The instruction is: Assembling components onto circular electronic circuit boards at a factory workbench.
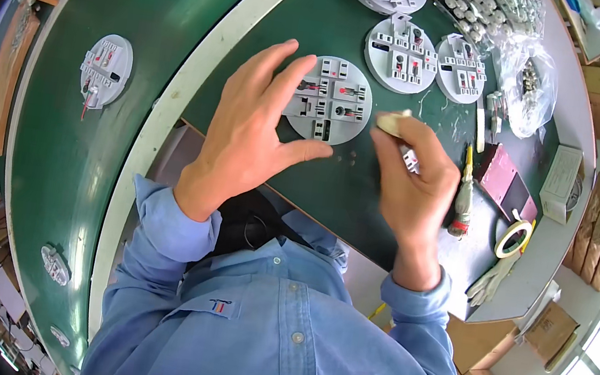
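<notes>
A round light-grey plate with rectangular cut-outs, small sockets and short red and black wires lies flat on the green table. Over its left side my left hand is open, thumb and fingers spread apart, with the thumb tip by the plate's lower edge. Right of the plate, my right hand has its fingers curled together. A small cream-coloured piece shows at its fingertips; whether it is held or worn on a finger I cannot tell. A small white part with red marks shows beside the curled fingers, partly hidden.
More round plates stand beyond, some stacked. Bagged silvery parts and a clear bag lie far right. A brush, a dark red box, a tape roll and a glove lie right. A green conveyor carries plates, left.
</notes>
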`<move>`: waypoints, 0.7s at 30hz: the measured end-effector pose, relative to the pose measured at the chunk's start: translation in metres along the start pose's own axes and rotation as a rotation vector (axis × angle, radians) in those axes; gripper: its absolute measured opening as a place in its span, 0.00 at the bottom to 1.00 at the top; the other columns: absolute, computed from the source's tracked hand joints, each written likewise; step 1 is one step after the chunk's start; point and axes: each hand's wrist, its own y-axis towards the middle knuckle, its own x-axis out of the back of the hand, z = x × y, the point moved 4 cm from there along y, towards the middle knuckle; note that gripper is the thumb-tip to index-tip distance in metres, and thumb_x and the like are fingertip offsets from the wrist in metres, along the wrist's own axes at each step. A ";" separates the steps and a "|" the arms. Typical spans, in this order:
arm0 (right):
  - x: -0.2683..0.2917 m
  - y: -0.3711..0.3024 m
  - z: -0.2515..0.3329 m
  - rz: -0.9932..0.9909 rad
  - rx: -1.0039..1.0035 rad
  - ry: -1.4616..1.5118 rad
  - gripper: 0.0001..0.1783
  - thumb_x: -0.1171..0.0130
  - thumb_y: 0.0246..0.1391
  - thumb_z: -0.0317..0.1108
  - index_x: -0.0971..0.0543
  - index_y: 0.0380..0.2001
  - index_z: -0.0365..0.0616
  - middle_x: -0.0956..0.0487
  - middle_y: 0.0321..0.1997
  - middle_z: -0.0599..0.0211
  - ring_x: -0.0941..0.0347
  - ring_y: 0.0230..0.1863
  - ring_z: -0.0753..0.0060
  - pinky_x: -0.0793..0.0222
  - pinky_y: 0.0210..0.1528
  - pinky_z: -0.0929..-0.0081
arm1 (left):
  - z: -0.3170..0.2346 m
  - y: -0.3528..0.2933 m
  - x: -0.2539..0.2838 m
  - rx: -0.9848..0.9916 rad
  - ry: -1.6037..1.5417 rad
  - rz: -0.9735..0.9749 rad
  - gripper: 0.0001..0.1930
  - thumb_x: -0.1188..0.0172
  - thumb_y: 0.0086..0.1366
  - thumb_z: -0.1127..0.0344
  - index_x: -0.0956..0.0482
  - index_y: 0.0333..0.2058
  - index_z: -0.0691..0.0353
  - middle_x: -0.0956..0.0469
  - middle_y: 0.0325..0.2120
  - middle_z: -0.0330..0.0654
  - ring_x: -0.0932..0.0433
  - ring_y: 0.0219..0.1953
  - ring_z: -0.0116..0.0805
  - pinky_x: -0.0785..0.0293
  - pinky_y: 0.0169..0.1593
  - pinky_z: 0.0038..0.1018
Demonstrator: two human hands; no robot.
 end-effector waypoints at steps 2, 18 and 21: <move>-0.015 0.010 0.003 -0.016 0.134 -0.079 0.10 0.28 0.59 0.18 0.13 0.44 0.38 0.11 0.45 0.61 0.15 0.46 0.70 0.19 0.52 0.73 | 0.000 -0.001 -0.005 -0.013 0.025 0.021 0.47 0.16 0.51 0.57 0.26 0.68 0.63 0.27 0.68 0.52 0.29 0.69 0.59 0.32 0.70 0.48; -0.012 0.034 0.021 0.025 0.444 -0.399 0.18 0.26 0.52 0.26 0.13 0.48 0.39 0.12 0.49 0.58 0.17 0.49 0.50 0.19 0.52 0.60 | 0.002 0.010 -0.006 -0.087 0.079 0.105 0.49 0.14 0.47 0.54 0.26 0.67 0.63 0.28 0.68 0.53 0.31 0.71 0.59 0.36 0.73 0.53; 0.044 0.085 0.026 -0.167 0.274 -0.389 0.16 0.28 0.59 0.30 0.13 0.50 0.40 0.12 0.45 0.57 0.17 0.43 0.57 0.20 0.49 0.63 | 0.000 0.014 -0.008 -0.096 0.102 0.121 0.52 0.13 0.44 0.55 0.26 0.68 0.63 0.28 0.69 0.52 0.31 0.71 0.59 0.36 0.72 0.53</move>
